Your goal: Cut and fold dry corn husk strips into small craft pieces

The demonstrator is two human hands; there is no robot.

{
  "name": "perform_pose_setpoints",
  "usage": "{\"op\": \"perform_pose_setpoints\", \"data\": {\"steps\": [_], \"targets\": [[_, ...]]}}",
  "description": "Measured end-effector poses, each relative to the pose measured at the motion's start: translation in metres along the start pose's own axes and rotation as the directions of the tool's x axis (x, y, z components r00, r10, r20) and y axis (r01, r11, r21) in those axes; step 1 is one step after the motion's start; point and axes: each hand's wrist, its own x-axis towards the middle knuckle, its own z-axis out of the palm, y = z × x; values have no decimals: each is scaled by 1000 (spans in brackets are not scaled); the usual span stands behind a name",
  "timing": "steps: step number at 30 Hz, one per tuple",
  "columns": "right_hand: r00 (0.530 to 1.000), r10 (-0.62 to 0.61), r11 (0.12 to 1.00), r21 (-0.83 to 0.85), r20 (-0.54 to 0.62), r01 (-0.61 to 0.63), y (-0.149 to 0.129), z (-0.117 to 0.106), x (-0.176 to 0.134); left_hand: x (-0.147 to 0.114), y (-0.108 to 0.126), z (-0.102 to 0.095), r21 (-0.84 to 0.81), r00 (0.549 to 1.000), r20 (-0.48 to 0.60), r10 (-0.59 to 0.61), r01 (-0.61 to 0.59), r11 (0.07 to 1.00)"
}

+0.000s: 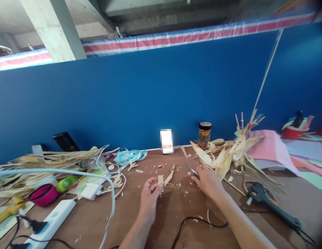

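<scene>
A short, pale strip of dried corn husk (160, 179) is pinched between the thumb and fingers of my left hand (150, 193). Just beyond that hand, a longer curled piece of husk (170, 174) lies on the table. My right hand (207, 181) is closed around the handle end of what look like scissors (193, 170). Their pointed metal blades stick out to the left, low over the table; the handles are hidden under my fingers. Small husk scraps (179, 186) are scattered between my hands.
A bundle of corn husks (228, 155) and a lidded jar (205, 135) stand behind my right hand. At right lies a black glue gun (270, 204) with its cord. Left are blue ribbon (130, 155), a white cable (113, 197) and a power strip (53, 221). A blue partition (150, 93) rises behind.
</scene>
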Motion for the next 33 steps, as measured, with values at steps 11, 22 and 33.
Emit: {"op": "perform_pose_setpoints", "data": {"steps": [11, 22, 33], "targets": [[989, 35, 997, 66, 145, -45, 3, -2, 2, 4, -4, -3, -67, 998, 3, -59, 59, 996], [880, -406, 227, 960, 247, -165, -32, 19, -4, 12, 3, -7, -351, 977, -19, -211, 191, 917], [865, -423, 100, 963, 270, -252, -54, 12, -16, 13, 7, -9, -387, 975, -17, -221, 197, 901]]}}
